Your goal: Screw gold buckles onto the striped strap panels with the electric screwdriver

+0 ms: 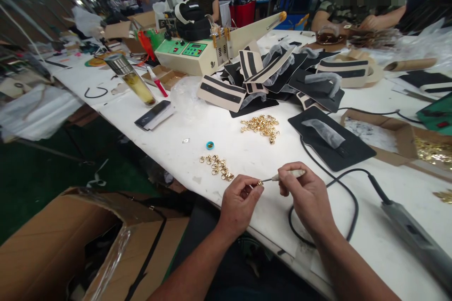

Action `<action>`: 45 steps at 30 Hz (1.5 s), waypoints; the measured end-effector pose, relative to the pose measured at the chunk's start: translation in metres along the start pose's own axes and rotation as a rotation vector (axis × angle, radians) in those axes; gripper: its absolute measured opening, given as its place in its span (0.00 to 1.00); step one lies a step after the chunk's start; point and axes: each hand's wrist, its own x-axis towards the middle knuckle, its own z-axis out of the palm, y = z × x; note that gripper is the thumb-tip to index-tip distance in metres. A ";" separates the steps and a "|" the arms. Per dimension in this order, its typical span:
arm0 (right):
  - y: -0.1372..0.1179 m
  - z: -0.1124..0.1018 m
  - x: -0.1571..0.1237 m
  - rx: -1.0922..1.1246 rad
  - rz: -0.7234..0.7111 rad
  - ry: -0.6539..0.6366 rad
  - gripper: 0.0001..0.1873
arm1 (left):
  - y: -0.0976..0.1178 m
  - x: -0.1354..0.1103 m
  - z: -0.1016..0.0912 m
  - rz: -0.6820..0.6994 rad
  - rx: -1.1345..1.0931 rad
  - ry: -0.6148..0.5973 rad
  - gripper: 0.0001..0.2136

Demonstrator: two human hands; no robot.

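My left hand (240, 203) pinches a small gold metal ring fitting (260, 183) between thumb and fingertips, just over the table's front edge. In my right hand (306, 193) is a small screwdriver (295, 174) with a pale handle, its thin shaft pointing left and its tip touching the fitting. Left of my hands lies a loose row of gold fittings (216, 165). A larger heap of similar gold pieces (261, 126) sits farther back. Near the row stands a small blue cap (210, 145) with something tiny inside; I cannot make out what.
Black and beige panels (271, 73) pile up behind the heap. A black panel (330, 138) lies right. A corded grey tool (416, 235) rests at the right edge, its cable looping beside my right hand. A bottle (132, 80), phone (151, 115) and machine (192, 54) stand left and behind.
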 end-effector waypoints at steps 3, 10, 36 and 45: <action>-0.002 0.001 0.000 -0.036 -0.017 0.009 0.13 | 0.002 0.000 0.000 -0.001 0.007 0.000 0.06; -0.001 0.002 0.001 -0.074 -0.030 0.020 0.12 | 0.004 0.001 0.000 -0.005 0.003 -0.002 0.06; -0.010 0.001 -0.001 -0.239 -0.174 0.040 0.11 | 0.001 0.000 0.001 0.011 0.017 0.020 0.05; -0.010 -0.010 0.002 -0.139 -0.098 0.097 0.10 | 0.004 -0.004 -0.011 0.169 0.359 0.135 0.04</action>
